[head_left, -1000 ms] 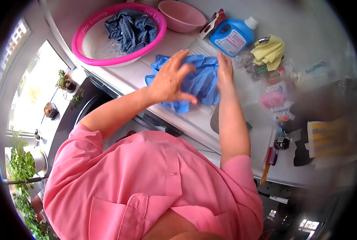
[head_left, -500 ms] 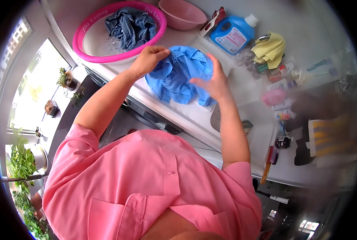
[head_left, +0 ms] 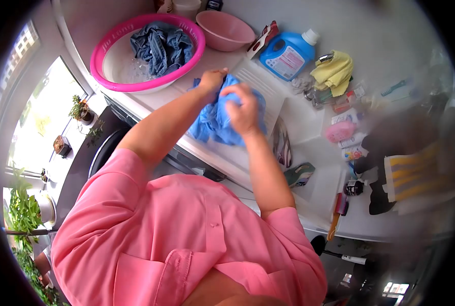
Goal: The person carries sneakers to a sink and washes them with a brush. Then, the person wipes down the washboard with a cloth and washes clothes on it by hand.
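Note:
A blue garment (head_left: 218, 121) lies bunched on the white ribbed washboard (head_left: 260, 76) of the sink counter. My left hand (head_left: 214, 80) is closed on its upper edge, the fingers partly hidden by cloth. On the garment's right side, my right hand (head_left: 243, 109) has its fingers curled over the fabric, slightly blurred, gripping a fold. Just beyond my left hand stands a pink-rimmed basin (head_left: 100, 76) holding soaked denim (head_left: 161, 48) and sudsy water.
A pink bowl (head_left: 225, 30), a blue detergent bottle (head_left: 287, 55) and a yellow cloth (head_left: 334, 73) line the back. Shoes (head_left: 300, 174) rest in the sink at right. An orange-handled brush (head_left: 334, 217) lies on the right edge. Potted plants (head_left: 82, 109) stand at left.
My right hand has moved left and closed from spread fingers onto the garment. My left hand has shifted slightly lower, and the garment is more bunched. The camera view has shifted a little.

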Motion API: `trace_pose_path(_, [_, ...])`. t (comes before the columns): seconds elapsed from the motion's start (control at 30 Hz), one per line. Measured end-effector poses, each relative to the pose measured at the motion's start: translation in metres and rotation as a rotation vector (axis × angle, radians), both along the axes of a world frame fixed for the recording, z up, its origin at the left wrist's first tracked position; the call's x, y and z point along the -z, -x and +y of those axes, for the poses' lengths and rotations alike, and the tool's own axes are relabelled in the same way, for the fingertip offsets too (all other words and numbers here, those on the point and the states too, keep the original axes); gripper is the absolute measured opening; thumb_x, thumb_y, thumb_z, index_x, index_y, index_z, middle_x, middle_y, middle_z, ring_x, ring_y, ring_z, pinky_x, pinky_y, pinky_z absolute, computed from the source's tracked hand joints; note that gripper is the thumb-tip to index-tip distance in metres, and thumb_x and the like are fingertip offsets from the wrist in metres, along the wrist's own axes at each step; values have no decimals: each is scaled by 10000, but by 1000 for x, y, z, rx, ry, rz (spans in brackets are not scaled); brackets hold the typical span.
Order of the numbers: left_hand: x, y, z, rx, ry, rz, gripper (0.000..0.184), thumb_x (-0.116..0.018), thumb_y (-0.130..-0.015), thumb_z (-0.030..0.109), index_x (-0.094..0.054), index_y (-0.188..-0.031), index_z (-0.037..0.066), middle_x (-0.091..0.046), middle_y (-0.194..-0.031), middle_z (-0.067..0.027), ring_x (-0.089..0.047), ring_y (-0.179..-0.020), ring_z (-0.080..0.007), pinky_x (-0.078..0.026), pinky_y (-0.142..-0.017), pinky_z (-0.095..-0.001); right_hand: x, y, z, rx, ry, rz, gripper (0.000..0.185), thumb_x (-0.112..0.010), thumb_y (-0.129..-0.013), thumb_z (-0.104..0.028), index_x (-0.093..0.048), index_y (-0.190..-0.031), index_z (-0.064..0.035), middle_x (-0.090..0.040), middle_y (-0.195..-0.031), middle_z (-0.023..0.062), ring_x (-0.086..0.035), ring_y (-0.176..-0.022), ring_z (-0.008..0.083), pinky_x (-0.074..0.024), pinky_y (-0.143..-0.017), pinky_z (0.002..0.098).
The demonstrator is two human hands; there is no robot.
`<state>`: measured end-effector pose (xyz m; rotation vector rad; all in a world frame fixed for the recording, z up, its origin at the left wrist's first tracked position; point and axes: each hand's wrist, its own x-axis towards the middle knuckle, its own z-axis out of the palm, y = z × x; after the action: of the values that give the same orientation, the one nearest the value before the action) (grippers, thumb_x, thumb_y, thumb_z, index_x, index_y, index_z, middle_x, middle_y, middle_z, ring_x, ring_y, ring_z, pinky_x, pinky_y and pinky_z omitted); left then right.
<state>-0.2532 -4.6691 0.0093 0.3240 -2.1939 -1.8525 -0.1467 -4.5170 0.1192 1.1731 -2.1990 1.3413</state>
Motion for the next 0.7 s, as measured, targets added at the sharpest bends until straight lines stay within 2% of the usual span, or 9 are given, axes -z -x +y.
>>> trace_pose_path(0.03, [30, 28, 3, 12, 136, 6, 403, -577, -898, 364, -645, -972, -26, -649, -839, -110, -577, -718, -203, -477, -682, -354, -4, -17, -11, 55, -171, 135, 135, -570, -782, -157, -656, -823, -62, -636, -853, 159, -603, -821, 358, -483, -728, 397])
trace_pose_path(0.13, [-55, -85, 55, 55, -588, 24, 492, -545, -907, 401, -633, -1011, -71, -646, -1016, -128, -604, -837, -239, -488, -733, -347, 11, 24, -18, 473, -145, 8, 372, -524, -884, -383, -655, -743, -64, -634, -702, 174, -613, -672, 392, -472, -618, 467])
trace_pose_path(0.27, [-77, -93, 52, 61, -592, -71, 397, -527, -922, 331, -631, -990, -47, -643, -984, -129, -591, -841, -192, -472, -728, -338, 19, 30, -22, 532, -157, 144, 434, -470, -917, -395, -646, -734, -44, -635, -704, 188, -612, -670, 397, -471, -598, 473])
trace_pose_path(0.4, [-74, -104, 54, 125, -186, -77, 304, -494, -915, 261, -650, -986, 9, -642, -1019, -134, -594, -851, -219, -473, -738, -341, 30, 39, -11, 495, -148, 88, 368, -489, -921, -355, -638, -767, -55, -635, -745, 173, -609, -683, 384, -468, -596, 460])
trace_pose_path(0.43, [-90, -113, 68, -34, -597, -71, 309, -486, -916, 261, -649, -977, 6, -645, -1001, -128, -592, -843, -221, -473, -735, -342, 29, 51, -6, 550, -184, -94, 320, -511, -916, -328, -631, -779, -65, -632, -761, 163, -611, -693, 376, -470, -598, 455])
trace_pose_path(0.47, [-104, -118, 65, 8, -607, -176, 360, -471, -930, 301, -645, -1050, 9, -638, -1007, -138, -587, -881, -234, -470, -771, -343, 26, 48, -8, 575, -185, -75, 313, -510, -917, -317, -635, -789, -60, -627, -755, 168, -609, -695, 380, -474, -604, 454])
trace_pose_path(0.53, [-38, -82, 44, 174, -465, -77, 403, -473, -932, 326, -617, -1118, -1, -626, -1037, -152, -580, -915, -242, -464, -797, -347, 28, 22, -21, 491, -137, 95, 366, -475, -926, -343, -646, -786, -51, -631, -748, 181, -610, -702, 387, -475, -616, 456])
trace_pose_path(0.6, [-42, -78, 37, 332, -312, 29, 455, -474, -934, 350, -588, -1185, -12, -614, -1067, -165, -573, -949, -250, -459, -824, -352, 27, 3, -34, 416, -87, 218, 515, -388, -942, -434, -662, -771, -32, -633, -742, 214, -608, -718, 409, -470, -652, 471])
trace_pose_path(0.7, [-75, -99, 59, -100, -552, -207, 476, -510, -928, 382, -583, -1084, -62, -647, -967, -148, -602, -946, -225, -467, -819, -307, 30, 56, -8, 615, -174, -75, 537, -387, -939, -465, -656, -759, -37, -633, -749, 215, -602, -721, 413, -463, -669, 476])
